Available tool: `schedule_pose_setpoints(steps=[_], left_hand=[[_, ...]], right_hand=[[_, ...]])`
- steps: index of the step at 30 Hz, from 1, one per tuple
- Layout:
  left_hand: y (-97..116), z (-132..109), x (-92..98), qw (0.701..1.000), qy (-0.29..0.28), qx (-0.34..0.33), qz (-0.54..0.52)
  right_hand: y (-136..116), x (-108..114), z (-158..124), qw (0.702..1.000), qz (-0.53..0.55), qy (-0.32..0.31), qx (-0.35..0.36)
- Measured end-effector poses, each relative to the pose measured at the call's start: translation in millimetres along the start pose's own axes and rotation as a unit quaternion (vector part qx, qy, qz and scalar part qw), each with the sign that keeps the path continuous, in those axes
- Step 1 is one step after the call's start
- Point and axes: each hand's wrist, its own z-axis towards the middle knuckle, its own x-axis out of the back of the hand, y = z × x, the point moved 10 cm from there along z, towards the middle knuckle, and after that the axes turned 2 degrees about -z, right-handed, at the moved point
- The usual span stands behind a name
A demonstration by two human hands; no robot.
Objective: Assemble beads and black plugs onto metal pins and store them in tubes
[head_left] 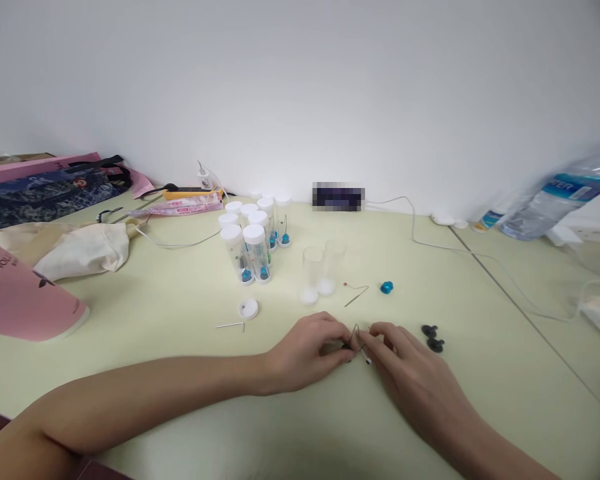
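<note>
My left hand (313, 350) is closed in a pinch on a small dark piece, mostly covered by the fingers. Close beside it, my right hand (407, 363) has its fingers closed on a thin bent metal wire (357, 328) with a small white end (369, 361). The wire rises in a narrow bend between the two hands, just above the table. Another bent wire with a red tip (357, 294) lies beyond the fingers. A shiny blue piece (387, 287) sits to its right. Black knob-like pieces (435, 345) lie right of my right hand.
Two clear tubes (311, 270) stand ahead on white bases. Several white-capped tubes (254, 250) holding blue parts are grouped left of them. A white cap (249, 309) and an L-shaped hex key (231, 326) lie nearer. A pink cup (27, 293) stands left; a water bottle (560, 193) leans right.
</note>
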Motion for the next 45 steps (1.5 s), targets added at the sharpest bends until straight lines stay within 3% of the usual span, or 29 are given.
schedule_pose_setpoints(steps=[5,13,18,20,24,27,31,35,41,45], left_hand=[[11.0,-1.1,0.5,0.998,0.007,-0.058,0.033],[-5.0,-1.0,8.9,0.998,0.057,-0.011,0.012],[-2.1,-2.7,15.0,0.997,0.078,-0.013,-0.014],[6.0,-6.3,22.0,0.994,0.101,-0.043,-0.006],[28.8,-21.5,31.4,0.980,0.108,-0.165,0.025],[29.5,-34.5,46.6,0.970,0.130,-0.202,0.023],[4.2,-42.1,89.2,0.964,0.240,-0.115,0.018],[-17.3,-33.9,108.3,0.969,0.245,-0.038,0.009],[-22.3,-29.5,116.6,0.954,0.296,-0.039,0.032],[-22.8,-22.0,104.8,0.964,0.254,-0.013,0.082]], right_hand=[[0.1,0.8,-2.3,0.998,-0.057,0.003,0.033],[-12.4,7.6,1.1,0.998,-0.011,0.002,0.063],[5.2,1.8,0.8,0.997,-0.069,-0.017,0.018],[11.2,1.2,0.1,0.996,-0.087,-0.017,0.002],[4.6,3.1,-0.8,0.998,-0.056,-0.001,0.009],[-4.7,2.0,-0.5,1.000,-0.001,-0.002,0.016],[-7.7,-4.1,1.3,0.995,0.094,-0.037,0.004],[-3.8,-9.3,2.1,0.983,0.167,-0.069,-0.017],[-3.9,-12.0,2.0,0.978,0.185,-0.090,-0.017],[-5.1,-13.4,3.1,0.978,0.182,-0.101,-0.012]])
